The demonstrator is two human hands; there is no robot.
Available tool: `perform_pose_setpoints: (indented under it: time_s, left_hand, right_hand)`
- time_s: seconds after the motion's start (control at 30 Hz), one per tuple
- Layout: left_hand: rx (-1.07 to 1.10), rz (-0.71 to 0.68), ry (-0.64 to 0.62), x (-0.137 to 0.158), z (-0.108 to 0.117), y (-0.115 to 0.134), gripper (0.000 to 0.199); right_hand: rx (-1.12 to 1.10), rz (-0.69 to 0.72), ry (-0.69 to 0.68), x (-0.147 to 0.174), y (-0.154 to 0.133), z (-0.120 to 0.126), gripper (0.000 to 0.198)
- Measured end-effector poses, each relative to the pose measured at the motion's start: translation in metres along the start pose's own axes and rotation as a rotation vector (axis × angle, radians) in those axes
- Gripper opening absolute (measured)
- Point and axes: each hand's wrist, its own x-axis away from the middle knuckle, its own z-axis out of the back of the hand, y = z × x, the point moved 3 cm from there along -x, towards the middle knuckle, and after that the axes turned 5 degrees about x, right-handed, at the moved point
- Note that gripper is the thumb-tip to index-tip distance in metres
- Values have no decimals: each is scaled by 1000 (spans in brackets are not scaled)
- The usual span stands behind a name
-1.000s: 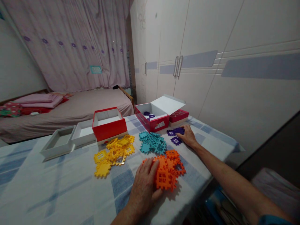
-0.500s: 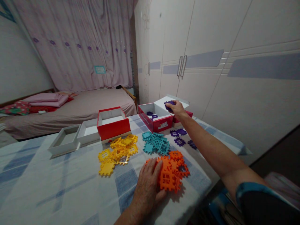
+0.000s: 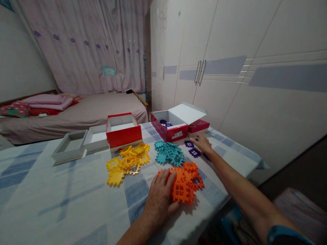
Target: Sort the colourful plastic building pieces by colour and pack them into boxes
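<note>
My left hand (image 3: 159,195) lies with its fingers stretched out on the left side of a pile of orange interlocking plastic tiles (image 3: 182,192). My right hand (image 3: 203,144) is over a few purple tiles (image 3: 195,153) on the tablecloth, its fingers reaching down with a gap between them. Part of a purple tile is hidden beneath that hand. More purple tiles (image 3: 167,125) lie inside an open crimson box (image 3: 166,133). Teal tiles (image 3: 169,153) are heaped between that box and the orange pile. A heap of yellow tiles (image 3: 127,163) lies to the left.
A red box (image 3: 124,135) with a white inside stands behind the yellow heap. Left of it are a white tray (image 3: 96,139) and a grey-white tray (image 3: 70,148). The crimson box's white lid flap (image 3: 189,113) leans over another crimson box (image 3: 199,126). A wardrobe (image 3: 224,95) rises beyond the table.
My right hand has come down from the crimson box to the purple tiles on the table. The purple tile it held is no longer in its fingers. My left hand stays on the orange pile.
</note>
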Motion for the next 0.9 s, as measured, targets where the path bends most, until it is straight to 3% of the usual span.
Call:
perform_pose_setpoints:
  time_s: [0.1,0.17,0.5,0.63,0.77,0.83,0.9]
  left_hand:
    - [-6,-5,3,1,-1,-1,80]
    - [-14,-16,11,1,-2,-3,79]
    - [-24,-80,88,2,-9,-9,75]
    - [-32,-68,76,2,-6,-7,77]
    - [-29,-66,61,1,-3,-5,76]
    - [-27,-68,55,1,-3,-5,77]
    - [-25,-69,51,1,-3,-6,78]
  right_hand:
    - [132,-43,-72,9,14,-16,75]
    - [144,16,-75,11,12,-22,77]
    - [-50,237,57,16,-6,-25,47]
    - [-146,307,170,17,-13,-23,49]
    - [-291,259,292,11,-10,-2,40]
    - [-360,215,264,10,-5,10,30]
    - [-368,247,125,14,-2,17,25]
